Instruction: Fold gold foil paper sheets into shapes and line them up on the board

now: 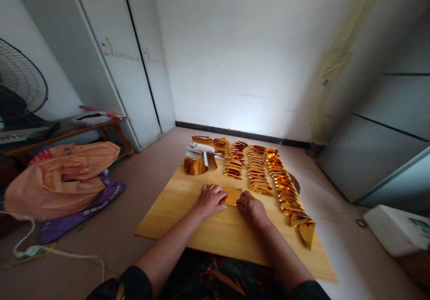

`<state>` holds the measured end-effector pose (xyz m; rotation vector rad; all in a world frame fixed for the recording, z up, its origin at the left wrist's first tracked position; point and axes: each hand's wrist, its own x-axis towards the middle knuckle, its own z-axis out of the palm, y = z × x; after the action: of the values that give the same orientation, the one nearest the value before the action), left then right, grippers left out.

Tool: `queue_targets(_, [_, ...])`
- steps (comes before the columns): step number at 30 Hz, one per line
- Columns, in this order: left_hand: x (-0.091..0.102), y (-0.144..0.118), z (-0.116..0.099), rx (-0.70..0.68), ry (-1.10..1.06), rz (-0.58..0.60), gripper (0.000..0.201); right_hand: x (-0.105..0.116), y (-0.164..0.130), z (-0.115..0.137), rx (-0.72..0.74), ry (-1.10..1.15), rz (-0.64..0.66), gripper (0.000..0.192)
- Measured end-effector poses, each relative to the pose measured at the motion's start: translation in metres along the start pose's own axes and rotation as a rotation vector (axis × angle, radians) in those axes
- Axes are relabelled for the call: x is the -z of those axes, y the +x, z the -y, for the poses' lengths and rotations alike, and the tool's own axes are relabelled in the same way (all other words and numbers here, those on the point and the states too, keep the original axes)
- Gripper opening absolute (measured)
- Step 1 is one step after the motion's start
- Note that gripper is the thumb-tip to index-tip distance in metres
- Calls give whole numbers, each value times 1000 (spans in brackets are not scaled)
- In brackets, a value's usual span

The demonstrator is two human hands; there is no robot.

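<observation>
Head view looks down on a pale wooden board [188,219] laid on the floor, and near its middle lies a small gold foil sheet [231,196] with both hands pressing on it. Left hand [210,200] rests palm-down on the sheet's left edge, fingers curled close together and flat against the foil; right hand [251,206] covers the right edge, fingers likewise drawn in, neither one lifting the sheet. A crease here seems to want firm, even pressure with the edges matched first, since the foil looks thin and likely to wrinkle or slip on the smooth wood. Toward the far end of the board stand a stack of gold foil [199,162] with a white wrapper and more gold bundles behind it. Along the board's right side run three rows of folded gold pieces [268,174], the nearest row passing just beside the right wrist, so a careless elbow could scatter them. Left of the board, well apart, lies an orange plastic bag [63,174].
</observation>
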<state>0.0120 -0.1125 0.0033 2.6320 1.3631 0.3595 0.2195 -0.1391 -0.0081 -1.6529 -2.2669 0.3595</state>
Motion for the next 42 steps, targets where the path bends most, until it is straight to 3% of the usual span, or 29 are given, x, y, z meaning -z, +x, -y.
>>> queue_targets(10, [-4,3,-1,-7,5,-38,23,-1,-1,0,-31,123,-71,21])
queue_targets(19, [-6,7,4,-5,-20,-97,20,7,-2,2,51,140,-11,18])
queue_targets(22, [-7,9,9,3,-69,-108,18,4,3,2,-39,155,-47,20])
queue_targets(30, [-22,23,15,230,-304,-231,20,-1,17,14,-438,145,-103,29])
queue_targets(35, [-24,27,10,387,-359,-239,38,-3,20,23,-462,7,-91,28])
queue_targets(42, [-19,32,-3,506,-144,-140,50,-12,21,26,-383,-156,-122,17])
